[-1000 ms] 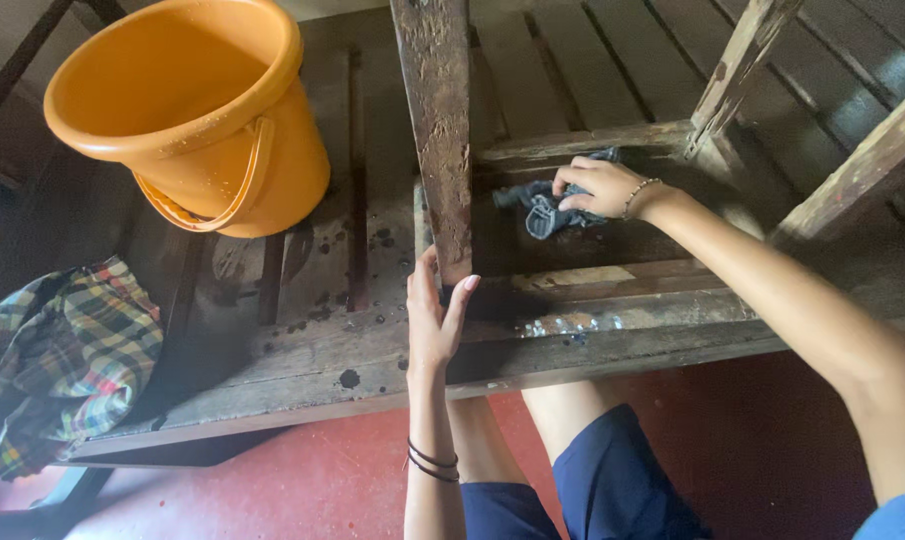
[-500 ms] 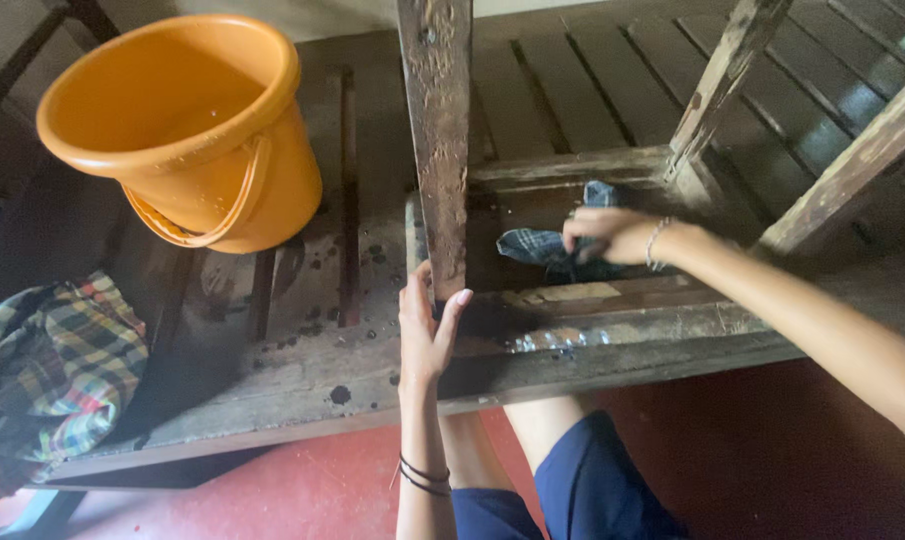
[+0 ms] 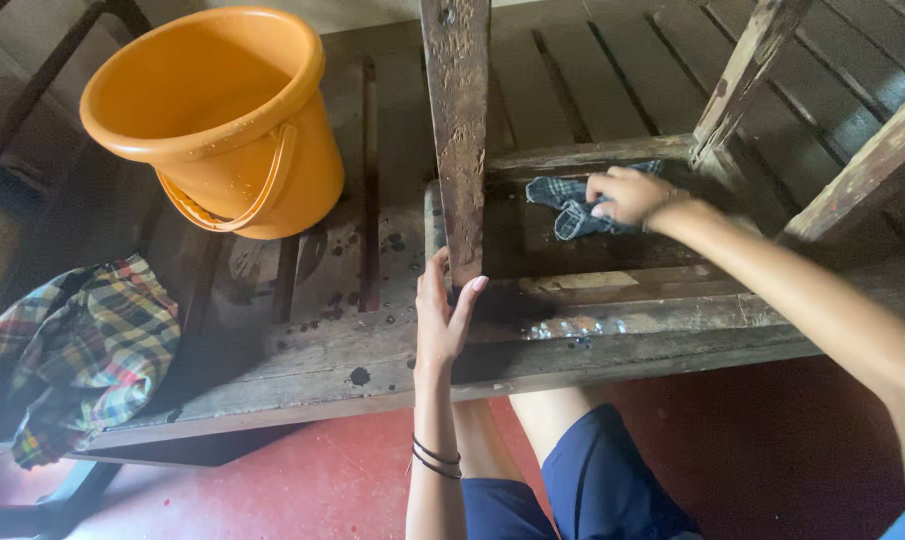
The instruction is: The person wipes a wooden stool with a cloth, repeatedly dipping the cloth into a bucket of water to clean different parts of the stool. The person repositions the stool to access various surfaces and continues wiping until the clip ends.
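An old wooden stool [image 3: 459, 120] lies upturned on a dark slatted wooden bench [image 3: 302, 345], its legs pointing up. My left hand [image 3: 442, 312] grips the base of the nearest leg, fingers wrapped around the wood. Farther back, my right hand [image 3: 627, 196] presses a small dark checked rag [image 3: 566, 206] against the wet underside of the stool, between the rails. Black bands circle my left wrist.
An orange plastic bucket [image 3: 222, 120] with its handle down stands on the bench at the left. A bright plaid cloth [image 3: 82, 350] hangs over the bench's left end. Water drops spot the boards. Below are a red floor [image 3: 302, 480] and my knees in blue shorts.
My right hand has slid the rag a little to the left along the stool's underside. The left hand stays on the leg. The view has shifted slightly.
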